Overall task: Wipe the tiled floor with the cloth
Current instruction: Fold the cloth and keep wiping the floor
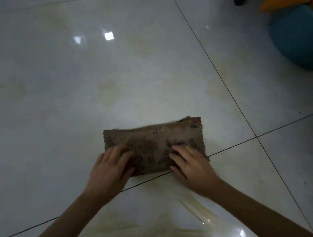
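Roughly centre-frame, a bit below the middle, the cloth (153, 138) lies flat on the tiled floor (62, 86). It's brown, folded to a rectangle, w/ a dark printed pattern & scalloped edges. The long axis runs left-right across the frame, tilted so the right end sits a little higher than the left; the short sides face frame left & right. Its lower edge lies just above a dark grout line (149, 180) that runs diag. from lower left up to the right.

The left hand (109, 166) rests on the cloth's lower-left part and the right hand (191, 163) on its lower-right part. Both are palm-down, approx. level w/ each other, w/ bare fabric between them. The fingers (117, 149) of both are spread & fairly straight, pressing flat on the cloth, tips toward the frame top; no curl round it, no pinch. The cloth's upper half lies beyond the fingertips, uncovered.

Yellowish streaks (196, 209) mark the floor at bottom centre. At upper right sits a blurred teal round object (296, 37) w/ something orange (286, 0) above it.
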Tool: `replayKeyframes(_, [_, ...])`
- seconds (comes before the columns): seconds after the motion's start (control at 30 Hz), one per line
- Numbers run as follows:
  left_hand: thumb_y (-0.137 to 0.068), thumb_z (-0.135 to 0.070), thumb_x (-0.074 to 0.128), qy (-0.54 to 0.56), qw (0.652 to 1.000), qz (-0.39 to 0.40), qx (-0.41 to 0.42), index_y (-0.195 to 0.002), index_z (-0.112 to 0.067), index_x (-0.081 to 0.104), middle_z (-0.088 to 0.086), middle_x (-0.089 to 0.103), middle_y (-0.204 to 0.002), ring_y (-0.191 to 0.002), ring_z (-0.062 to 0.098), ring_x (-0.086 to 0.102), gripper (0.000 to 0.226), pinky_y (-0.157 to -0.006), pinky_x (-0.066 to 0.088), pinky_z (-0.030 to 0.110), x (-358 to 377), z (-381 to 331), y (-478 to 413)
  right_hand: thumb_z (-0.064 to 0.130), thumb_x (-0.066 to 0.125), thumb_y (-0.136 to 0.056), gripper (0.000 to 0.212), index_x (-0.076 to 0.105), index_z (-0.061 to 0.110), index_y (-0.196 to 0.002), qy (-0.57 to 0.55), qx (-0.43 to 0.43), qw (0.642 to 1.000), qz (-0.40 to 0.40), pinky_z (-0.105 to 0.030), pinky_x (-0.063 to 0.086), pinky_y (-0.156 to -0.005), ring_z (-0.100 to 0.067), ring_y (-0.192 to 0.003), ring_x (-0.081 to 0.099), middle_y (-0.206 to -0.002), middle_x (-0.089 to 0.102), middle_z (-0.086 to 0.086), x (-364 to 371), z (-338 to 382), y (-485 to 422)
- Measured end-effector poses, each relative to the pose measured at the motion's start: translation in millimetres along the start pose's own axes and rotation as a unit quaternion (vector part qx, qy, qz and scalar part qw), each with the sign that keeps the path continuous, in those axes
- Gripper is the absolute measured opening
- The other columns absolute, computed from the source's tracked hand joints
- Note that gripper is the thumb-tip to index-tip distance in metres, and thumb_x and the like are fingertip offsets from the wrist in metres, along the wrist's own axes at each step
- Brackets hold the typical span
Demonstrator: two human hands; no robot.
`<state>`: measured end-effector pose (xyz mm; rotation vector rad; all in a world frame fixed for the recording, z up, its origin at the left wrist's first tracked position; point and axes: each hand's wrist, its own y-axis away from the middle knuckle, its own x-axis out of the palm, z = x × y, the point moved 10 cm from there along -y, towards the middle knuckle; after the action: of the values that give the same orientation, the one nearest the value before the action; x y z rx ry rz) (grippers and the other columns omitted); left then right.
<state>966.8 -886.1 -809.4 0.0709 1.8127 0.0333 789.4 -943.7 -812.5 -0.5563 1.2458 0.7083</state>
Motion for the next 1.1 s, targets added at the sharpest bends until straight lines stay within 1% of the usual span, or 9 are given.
replayKeyframes(0.2, [-0.086, -0.05, 0.048, -0.063, 0.993, 0.076, 0.069, -0.128, -0.012, 0.062, 0.015, 0.057, -0.132, -0.117, 0.033, 0.059, 0.059, -0.088, 0.054, 0.043, 19, -5, 14, 0.026, 0.065, -0.092, 0.031, 0.068, 0.003, -0.113, -0.046, 0.037, 0.998, 0.035, -0.043, 0.052, -0.092, -0.032, -0.114, 0.059, -0.125, 0.062, -0.014, 7, 1, 0])
replayKeyframes(0.3, [-0.056, -0.016, 0.087, -0.095, 0.987, 0.073, 0.102, -0.123, -0.007, 0.066, 0.019, 0.058, -0.132, -0.113, 0.034, 0.063, 0.07, -0.078, 0.058, 0.042, 15, -4, 19, 0.025, 0.063, -0.092, 0.031, 0.068, 0.002, -0.112, -0.05, 0.038, 0.997, 0.044, -0.044, 0.051, -0.094, -0.033, -0.115, 0.058, -0.125, 0.061, -0.015, 5, 4, -1])
replayKeyframes(0.5, [-0.029, 0.008, 0.085, -0.138, 0.983, 0.047, 0.112, -0.107, 0.0, 0.073, 0.022, 0.065, -0.119, -0.097, 0.033, 0.07, 0.08, -0.049, 0.057, 0.033, 0, -6, 21, 0.026, 0.051, -0.099, 0.036, 0.06, 0.003, -0.125, -0.073, 0.052, 0.994, 0.064, -0.04, 0.041, -0.105, -0.029, -0.129, 0.045, -0.138, 0.051, -0.012, 11, 3, -2])
replayKeyframes(0.57, [-0.046, 0.006, 0.087, -0.067, 0.996, 0.03, 0.05, -0.097, -0.003, 0.074, 0.02, 0.066, -0.118, -0.096, 0.034, 0.069, 0.053, -0.047, 0.057, 0.036, -5, 0, 13, 0.025, 0.048, -0.1, 0.037, 0.059, 0.006, -0.129, -0.094, 0.059, 0.992, 0.055, -0.036, 0.037, -0.108, -0.025, -0.132, 0.041, -0.141, 0.048, -0.009, 11, 0, -1])
replayKeyframes(0.67, [-0.082, 0.003, 0.064, 0.139, 0.986, -0.025, -0.092, -0.084, -0.008, 0.065, 0.012, 0.058, -0.128, -0.108, 0.032, 0.058, 0.011, -0.08, 0.053, 0.04, -11, 21, 1, 0.021, 0.049, -0.099, 0.035, 0.059, 0.006, -0.129, -0.124, 0.062, 0.989, 0.051, -0.032, 0.035, -0.108, -0.024, -0.13, 0.042, -0.141, 0.048, -0.008, 10, -5, 0])
replayKeyframes(0.8, [-0.085, 0.01, 0.053, 0.398, 0.879, -0.106, -0.242, -0.072, -0.016, 0.06, -0.001, 0.058, -0.104, -0.104, 0.03, 0.058, 0.03, -0.09, 0.049, 0.038, -20, 33, -11, 0.02, 0.048, -0.099, 0.036, 0.057, 0.007, -0.132, -0.163, 0.073, 0.981, 0.076, -0.027, 0.028, -0.112, -0.02, -0.135, 0.037, -0.146, 0.043, -0.005, 14, -11, 1])
replayKeyframes(0.87, [-0.083, 0.012, 0.053, 0.425, 0.862, -0.114, -0.252, -0.071, -0.015, 0.06, -0.002, 0.059, -0.107, -0.111, 0.028, 0.057, 0.031, -0.095, 0.046, 0.034, -27, 20, -22, 0.018, 0.051, -0.098, 0.033, 0.061, 0.006, -0.127, -0.208, 0.094, 0.969, 0.091, -0.025, 0.028, -0.111, -0.02, -0.136, 0.038, -0.145, 0.045, -0.005, 16, -14, -1])
replayKeyframes(1.0, [-0.073, -0.001, 0.058, 0.316, 0.945, -0.073, -0.048, -0.071, -0.009, 0.063, -0.002, 0.061, -0.112, -0.112, -0.003, 0.051, 0.009, -0.092, 0.045, 0.023, -49, -55, -63, 0.011, 0.052, -0.098, 0.026, 0.068, 0.008, -0.118, -0.379, 0.207, 0.899, 0.072, -0.017, 0.032, -0.103, -0.017, -0.125, 0.052, -0.134, 0.059, -0.005, 8, -37, -2])
replayKeyframes(1.1, [-0.073, -0.008, 0.06, 0.233, 0.971, 0.008, 0.055, -0.075, -0.012, 0.062, 0.002, 0.053, -0.134, -0.122, -0.002, 0.046, 0.004, -0.09, 0.043, 0.021, -34, -113, -83, 0.012, 0.05, -0.1, 0.024, 0.066, 0.009, -0.118, -0.573, 0.338, 0.747, 0.008, -0.035, 0.046, -0.101, -0.024, -0.113, 0.06, -0.119, 0.066, -0.011, 4, -66, 9])
